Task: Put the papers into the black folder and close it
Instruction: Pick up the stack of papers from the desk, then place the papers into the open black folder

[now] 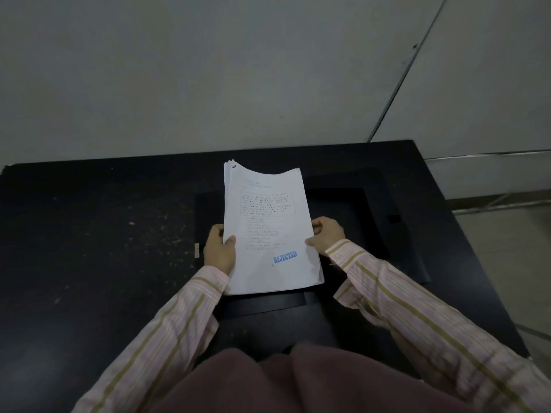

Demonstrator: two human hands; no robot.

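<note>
— What is the person doing right now?

— The person is holding the papers [268, 231] with both hands. The left hand [219, 251] is pinching the left edge of the stack, with the thumb lying on top of the page. The right hand [326, 235] is pinching the right edge the same way. The top page is showing a blue stamp [285, 256] that says REJECTED.

— Where is the black folder?

— The black folder [366, 222] is lying open on the tabletop [104, 248], right under the papers. One dark flap is sticking out to the right, and another part is showing near the person's lap. It is black on black, so its edges are hard to make out.

— So which step is this?

— I think the papers are just going in — they are hanging over the open folder, and the far end is curling up a little. The folder is not closed yet.

— What is the next move needing?

— The stack is needing to be laid flat and straight inside, so no corners are poking out. Then a flap has to be folded over the top.

— What is the room looking like?

— The tabletop is dark and speckled with little pale bits. A small pale tag [196, 251] is lying near the left hand. Behind it, a plain grey wall [208, 70] is standing — nothing else.
</note>
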